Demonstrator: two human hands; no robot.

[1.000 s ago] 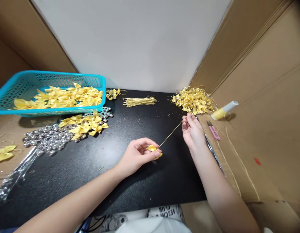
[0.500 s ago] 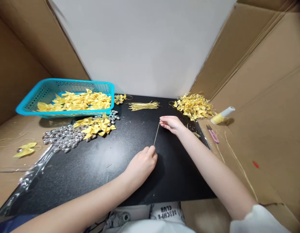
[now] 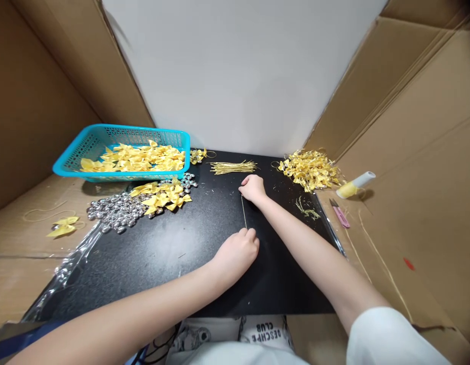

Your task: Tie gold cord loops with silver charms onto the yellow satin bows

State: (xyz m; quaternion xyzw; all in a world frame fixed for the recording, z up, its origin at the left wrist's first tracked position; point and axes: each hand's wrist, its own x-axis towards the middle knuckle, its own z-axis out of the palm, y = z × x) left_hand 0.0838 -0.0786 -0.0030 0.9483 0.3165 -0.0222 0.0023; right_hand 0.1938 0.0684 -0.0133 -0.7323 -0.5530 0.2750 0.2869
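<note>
A thin gold cord [image 3: 243, 213] runs taut between my two hands above the black tabletop. My left hand [image 3: 238, 253] is closed on its near end, knuckles up. Farther off, my right hand [image 3: 252, 188] pinches the far end between thumb and fingers. Just behind the right hand lies a bundle of cut gold cords [image 3: 234, 167]. To the left, yellow ribbon bows [image 3: 166, 195] rest on and beside a spread of silver bells or beads [image 3: 117, 210]; which of the two I cannot tell.
A blue basket [image 3: 123, 177] of yellow bows stands back left. At back right is a heap of finished-looking bows with cords [image 3: 311, 170]. Cord scraps [image 3: 307, 209], pink thread snips [image 3: 339, 213] and a yellow-wound tube [image 3: 355, 184] lie right. A single bow [image 3: 64, 226] rests on cardboard at left.
My right hand has moved left relative to the table, swinging the taut cord from leaning right to leaning slightly left. Both hands still hold it. The view has shifted a little.
</note>
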